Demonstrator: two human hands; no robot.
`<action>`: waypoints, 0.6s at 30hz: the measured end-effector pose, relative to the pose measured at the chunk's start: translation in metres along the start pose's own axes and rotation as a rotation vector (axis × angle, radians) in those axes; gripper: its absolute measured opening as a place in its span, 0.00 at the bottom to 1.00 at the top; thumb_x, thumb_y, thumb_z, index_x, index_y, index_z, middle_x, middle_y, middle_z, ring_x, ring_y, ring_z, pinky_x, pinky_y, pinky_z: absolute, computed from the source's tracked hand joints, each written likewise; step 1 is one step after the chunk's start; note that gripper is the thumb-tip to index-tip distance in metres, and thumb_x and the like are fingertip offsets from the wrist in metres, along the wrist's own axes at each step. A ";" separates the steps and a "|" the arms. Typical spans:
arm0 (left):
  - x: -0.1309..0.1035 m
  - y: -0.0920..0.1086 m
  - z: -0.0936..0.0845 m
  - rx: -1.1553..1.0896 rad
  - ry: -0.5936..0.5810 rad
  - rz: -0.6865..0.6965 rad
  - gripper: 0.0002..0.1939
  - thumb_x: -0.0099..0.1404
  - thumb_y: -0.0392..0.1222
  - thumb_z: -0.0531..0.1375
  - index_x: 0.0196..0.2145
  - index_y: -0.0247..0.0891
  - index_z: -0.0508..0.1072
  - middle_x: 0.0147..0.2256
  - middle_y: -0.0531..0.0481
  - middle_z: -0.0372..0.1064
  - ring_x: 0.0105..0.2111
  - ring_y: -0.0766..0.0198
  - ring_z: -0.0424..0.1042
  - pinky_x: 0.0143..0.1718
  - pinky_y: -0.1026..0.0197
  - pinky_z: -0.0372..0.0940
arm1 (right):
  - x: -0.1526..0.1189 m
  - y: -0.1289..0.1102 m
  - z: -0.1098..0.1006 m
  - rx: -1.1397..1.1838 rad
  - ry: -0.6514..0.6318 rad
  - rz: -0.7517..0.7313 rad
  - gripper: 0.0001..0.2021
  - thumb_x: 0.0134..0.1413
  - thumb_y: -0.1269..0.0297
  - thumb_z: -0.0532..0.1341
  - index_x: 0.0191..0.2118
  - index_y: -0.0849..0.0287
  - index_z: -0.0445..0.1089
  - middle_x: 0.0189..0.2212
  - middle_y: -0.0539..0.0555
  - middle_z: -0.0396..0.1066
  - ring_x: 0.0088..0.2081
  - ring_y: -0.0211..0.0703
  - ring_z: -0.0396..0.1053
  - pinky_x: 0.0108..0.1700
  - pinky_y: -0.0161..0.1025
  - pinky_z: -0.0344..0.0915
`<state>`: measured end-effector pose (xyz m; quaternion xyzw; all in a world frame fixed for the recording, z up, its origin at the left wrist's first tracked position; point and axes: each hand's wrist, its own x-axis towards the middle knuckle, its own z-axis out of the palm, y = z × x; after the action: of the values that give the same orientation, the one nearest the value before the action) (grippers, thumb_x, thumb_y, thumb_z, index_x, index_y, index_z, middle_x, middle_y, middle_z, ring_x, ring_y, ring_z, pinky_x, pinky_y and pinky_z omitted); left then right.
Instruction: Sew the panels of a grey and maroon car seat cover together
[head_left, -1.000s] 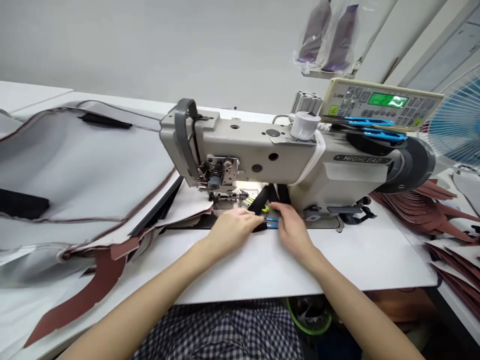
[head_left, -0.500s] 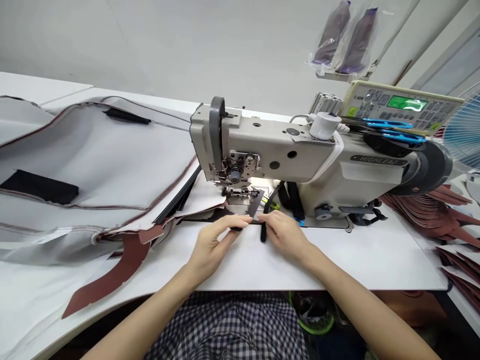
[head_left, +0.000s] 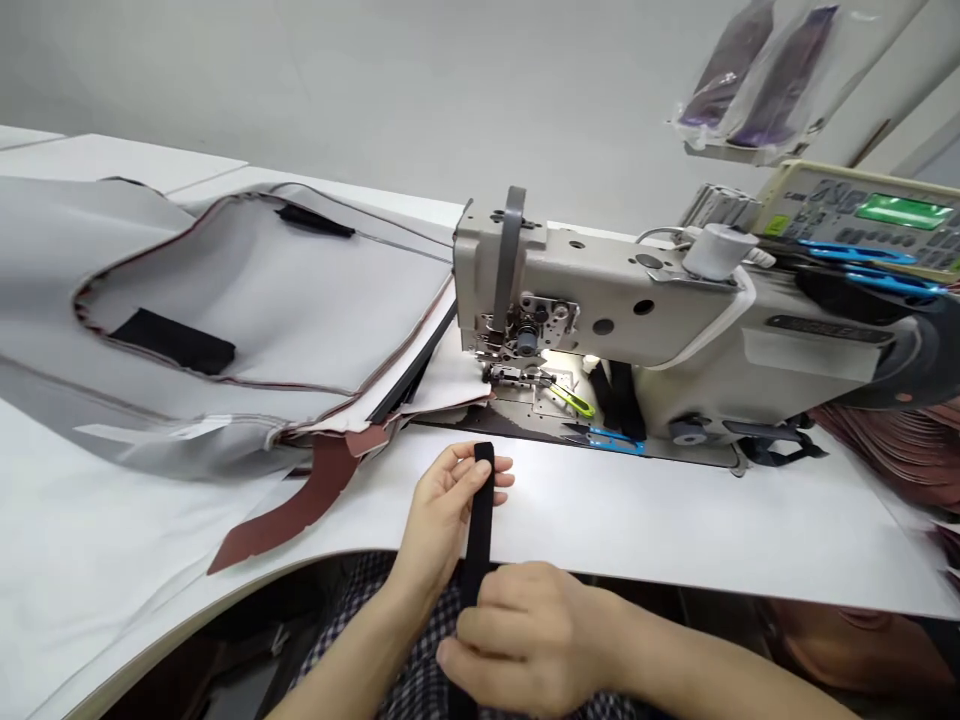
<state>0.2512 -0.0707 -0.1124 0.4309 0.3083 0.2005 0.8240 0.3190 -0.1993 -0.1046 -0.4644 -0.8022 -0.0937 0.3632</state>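
A narrow black fabric strap (head_left: 480, 525) runs between my two hands at the front edge of the white table. My left hand (head_left: 450, 495) pinches its upper end, thumb on top and fingers behind. Lower down, over the checked cloth on my lap, my right hand (head_left: 529, 635) is closed around the strap. Beyond the hands stands a grey sewing machine (head_left: 570, 300). A large light-grey sewn piece (head_left: 315, 310) with black patches and dark red edging lies left of its needle area.
Blue-handled thread snips (head_left: 615, 440) and a yellow-green tool (head_left: 570, 398) lie on the machine bed near black strips (head_left: 619, 395). A dark red curved piece (head_left: 300, 510) hangs toward the table's front edge. Dark red pieces (head_left: 885, 440) are stacked at right.
Both hands have drawn back from the needle area with the black strap, now stretched between them. The right hand has dropped low toward my lap. The view has swung left.
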 end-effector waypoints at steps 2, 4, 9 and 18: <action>-0.004 0.001 -0.004 -0.025 0.047 0.023 0.22 0.55 0.49 0.70 0.41 0.35 0.70 0.41 0.45 0.76 0.37 0.64 0.75 0.38 0.65 0.71 | 0.001 -0.006 0.012 0.175 0.100 0.241 0.07 0.64 0.71 0.55 0.36 0.60 0.70 0.25 0.49 0.69 0.24 0.35 0.63 0.26 0.32 0.63; -0.009 0.002 -0.008 -0.023 0.060 0.033 0.21 0.55 0.50 0.70 0.40 0.35 0.72 0.42 0.44 0.76 0.38 0.62 0.76 0.39 0.63 0.72 | 0.001 -0.005 0.017 0.344 0.206 0.661 0.08 0.66 0.65 0.54 0.37 0.59 0.68 0.22 0.47 0.65 0.21 0.34 0.59 0.24 0.32 0.58; -0.017 -0.005 -0.015 0.073 -0.011 0.060 0.18 0.62 0.52 0.65 0.44 0.37 0.76 0.43 0.44 0.77 0.43 0.58 0.76 0.41 0.64 0.71 | 0.005 0.005 0.024 0.663 0.282 1.181 0.22 0.69 0.49 0.50 0.29 0.59 0.63 0.22 0.47 0.57 0.24 0.34 0.53 0.25 0.33 0.52; -0.021 -0.014 -0.021 0.209 -0.073 0.185 0.14 0.63 0.50 0.65 0.43 0.42 0.80 0.45 0.48 0.77 0.47 0.57 0.75 0.52 0.61 0.70 | 0.012 0.004 0.034 0.831 0.481 1.272 0.23 0.66 0.45 0.53 0.27 0.59 0.62 0.22 0.47 0.56 0.25 0.35 0.53 0.26 0.33 0.53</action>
<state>0.2227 -0.0787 -0.1259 0.5479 0.2563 0.2266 0.7634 0.3019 -0.1724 -0.1214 -0.6267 -0.2522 0.3408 0.6538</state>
